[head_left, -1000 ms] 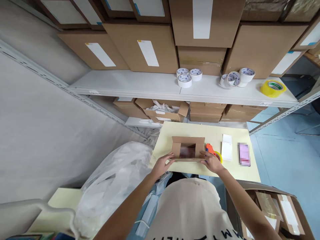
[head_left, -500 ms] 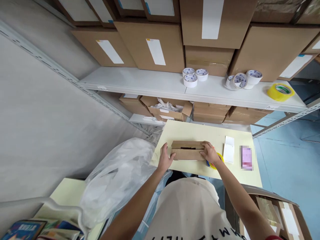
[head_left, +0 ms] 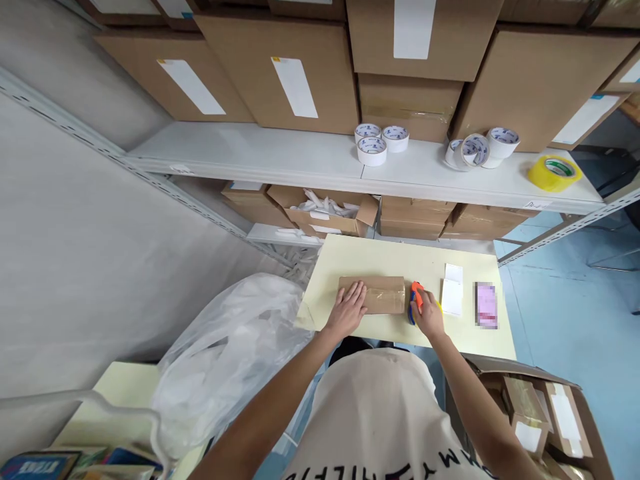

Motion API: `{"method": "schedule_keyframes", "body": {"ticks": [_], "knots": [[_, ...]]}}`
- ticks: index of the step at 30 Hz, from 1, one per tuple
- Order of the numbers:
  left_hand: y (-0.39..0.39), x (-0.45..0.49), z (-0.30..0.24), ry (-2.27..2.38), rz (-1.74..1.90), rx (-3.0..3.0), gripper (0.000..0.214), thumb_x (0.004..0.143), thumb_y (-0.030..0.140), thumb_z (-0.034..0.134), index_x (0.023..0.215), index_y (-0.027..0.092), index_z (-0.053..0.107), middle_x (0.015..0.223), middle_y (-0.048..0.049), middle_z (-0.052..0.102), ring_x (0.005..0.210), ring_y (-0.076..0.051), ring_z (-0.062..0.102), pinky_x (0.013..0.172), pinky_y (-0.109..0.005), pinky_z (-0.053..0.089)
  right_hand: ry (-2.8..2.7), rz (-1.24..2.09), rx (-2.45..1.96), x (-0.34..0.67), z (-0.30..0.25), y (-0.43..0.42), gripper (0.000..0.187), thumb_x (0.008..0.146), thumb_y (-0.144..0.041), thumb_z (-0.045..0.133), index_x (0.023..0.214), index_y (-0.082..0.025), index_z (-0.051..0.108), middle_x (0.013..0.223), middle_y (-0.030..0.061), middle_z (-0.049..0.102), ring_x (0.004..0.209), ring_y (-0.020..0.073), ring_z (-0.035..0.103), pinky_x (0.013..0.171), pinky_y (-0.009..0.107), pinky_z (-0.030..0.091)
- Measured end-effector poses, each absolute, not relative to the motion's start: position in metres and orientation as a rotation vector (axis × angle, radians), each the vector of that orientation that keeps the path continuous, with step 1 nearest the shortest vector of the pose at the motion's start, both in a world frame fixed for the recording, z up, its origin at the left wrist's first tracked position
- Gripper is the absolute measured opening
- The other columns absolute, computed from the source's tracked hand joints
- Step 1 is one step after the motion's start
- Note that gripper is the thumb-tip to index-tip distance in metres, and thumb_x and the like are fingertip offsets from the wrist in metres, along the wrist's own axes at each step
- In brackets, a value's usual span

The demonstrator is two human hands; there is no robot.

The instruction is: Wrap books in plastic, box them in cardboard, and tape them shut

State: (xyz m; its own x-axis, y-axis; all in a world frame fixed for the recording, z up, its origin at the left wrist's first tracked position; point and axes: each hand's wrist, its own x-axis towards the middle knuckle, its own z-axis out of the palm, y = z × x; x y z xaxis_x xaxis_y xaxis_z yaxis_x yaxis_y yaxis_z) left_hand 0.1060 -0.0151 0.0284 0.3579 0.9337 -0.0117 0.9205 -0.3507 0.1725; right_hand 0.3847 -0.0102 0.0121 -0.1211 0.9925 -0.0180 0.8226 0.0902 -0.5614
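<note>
A small closed cardboard box lies flat on the pale yellow table. My left hand rests flat on the box's left part, fingers stretched out. My right hand is closed round an orange and blue tape dispenser with a yellow roll, just right of the box and touching its right end.
White label sheets and a pink phone lie to the right on the table. A big clear plastic bag sits left. Shelves behind hold cardboard boxes, white tape rolls and a yellow roll. An open carton stands lower right.
The box's flaps were folded shut and it now lies closed. My left hand moved onto its top. My right hand left the box and took hold of the tape dispenser.
</note>
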Motion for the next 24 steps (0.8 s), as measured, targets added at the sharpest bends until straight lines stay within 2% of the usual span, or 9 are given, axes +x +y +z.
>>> {"method": "schedule_keyframes", "body": {"ticks": [2, 4, 7, 10, 12, 15, 18, 21, 24], "knots": [[-0.017, 0.104, 0.025, 1.682, 0.158, 2.474, 0.060, 0.093, 0.030, 0.038, 0.151, 0.014, 0.034, 0.156, -0.0152, 0.036, 0.145, -0.028, 0.033, 0.117, -0.049, 0.024, -1.963, 0.649, -1.940, 0.397, -0.004, -0.026, 0.043, 0.093, -0.035, 0.041, 0.130, -0.018, 0.056, 0.125, 0.0162, 0.062, 0.110, 0.0298, 0.062, 0.085, 0.042, 0.053], [-0.018, 0.103, 0.024, 1.683, 0.173, 2.475, 0.061, 0.093, 0.031, 0.040, 0.151, 0.013, 0.034, 0.156, -0.0156, 0.034, 0.145, -0.028, 0.032, 0.117, -0.048, 0.025, -2.001, 0.699, -2.022, 0.401, -0.019, -0.037, 0.047, 0.087, -0.034, 0.049, 0.131, -0.017, 0.055, 0.119, 0.0172, 0.066, 0.108, 0.0321, 0.063, 0.083, 0.044, 0.052], [-0.017, 0.103, 0.024, 1.684, 0.185, 2.474, 0.062, 0.092, 0.033, 0.042, 0.151, 0.014, 0.034, 0.156, -0.0148, 0.035, 0.146, -0.029, 0.030, 0.117, -0.047, 0.025, -2.044, 0.731, -2.064, 0.391, -0.029, -0.038, 0.057, 0.079, -0.035, 0.061, 0.133, -0.018, 0.053, 0.104, 0.0167, 0.071, 0.109, 0.0356, 0.063, 0.097, 0.053, 0.043], [-0.015, 0.105, 0.023, 1.682, 0.208, 2.465, 0.063, 0.091, 0.033, 0.044, 0.151, 0.015, 0.034, 0.155, -0.0134, 0.037, 0.146, -0.028, 0.031, 0.117, -0.046, 0.024, -1.919, 0.805, -2.183, 0.374, -0.024, -0.026, 0.050, 0.077, -0.034, 0.062, 0.124, -0.016, 0.059, 0.098, 0.0181, 0.073, 0.113, 0.0359, 0.061, 0.107, 0.054, 0.031], [-0.016, 0.106, 0.021, 1.687, 0.227, 2.455, 0.064, 0.091, 0.033, 0.044, 0.152, 0.016, 0.033, 0.155, -0.0126, 0.039, 0.145, -0.028, 0.032, 0.118, -0.046, 0.024, -1.823, 0.864, -2.262, 0.369, -0.014, -0.018, 0.043, 0.078, -0.030, 0.059, 0.117, -0.013, 0.063, 0.097, 0.0197, 0.073, 0.109, 0.0351, 0.064, 0.106, 0.053, 0.031], [-0.019, 0.107, 0.020, 1.701, 0.251, 2.443, 0.063, 0.091, 0.033, 0.045, 0.151, 0.017, 0.034, 0.155, -0.0118, 0.038, 0.145, -0.027, 0.033, 0.118, -0.046, 0.023, -1.763, 0.870, -2.288, 0.380, 0.005, -0.008, 0.044, 0.078, -0.027, 0.052, 0.116, -0.008, 0.062, 0.097, 0.0210, 0.072, 0.099, 0.0334, 0.067, 0.094, 0.047, 0.042], [-0.021, 0.108, 0.021, 1.717, 0.258, 2.421, 0.061, 0.091, 0.033, 0.044, 0.150, 0.017, 0.037, 0.155, -0.0118, 0.039, 0.145, -0.027, 0.033, 0.118, -0.046, 0.022, -1.685, 0.855, -2.245, 0.403, 0.034, 0.003, 0.040, 0.082, -0.033, 0.040, 0.108, -0.012, 0.062, 0.089, 0.0148, 0.071, 0.083, 0.0279, 0.066, 0.073, 0.037, 0.048], [-0.023, 0.109, 0.023, 1.709, 0.270, 2.401, 0.059, 0.092, 0.033, 0.043, 0.149, 0.016, 0.039, 0.154, -0.0120, 0.040, 0.145, -0.027, 0.033, 0.119, -0.046, 0.021, -1.503, 0.898, -1.908, 0.412, 0.073, 0.019, 0.035, 0.085, -0.046, 0.035, 0.079, -0.019, 0.056, 0.064, 0.0028, 0.058, 0.063, 0.0200, 0.053, 0.058, 0.030, 0.042], [-0.027, 0.113, 0.026, 1.670, 0.306, 2.393, 0.059, 0.092, 0.032, 0.043, 0.149, 0.015, 0.039, 0.155, -0.0119, 0.039, 0.145, -0.027, 0.032, 0.119, -0.046, 0.020, -1.480, 1.068, -1.616, 0.393, 0.109, 0.036, 0.045, 0.082, -0.062, 0.042, 0.060, -0.023, 0.043, 0.053, -0.0038, 0.040, 0.053, 0.0132, 0.037, 0.050, 0.026, 0.032]]}}
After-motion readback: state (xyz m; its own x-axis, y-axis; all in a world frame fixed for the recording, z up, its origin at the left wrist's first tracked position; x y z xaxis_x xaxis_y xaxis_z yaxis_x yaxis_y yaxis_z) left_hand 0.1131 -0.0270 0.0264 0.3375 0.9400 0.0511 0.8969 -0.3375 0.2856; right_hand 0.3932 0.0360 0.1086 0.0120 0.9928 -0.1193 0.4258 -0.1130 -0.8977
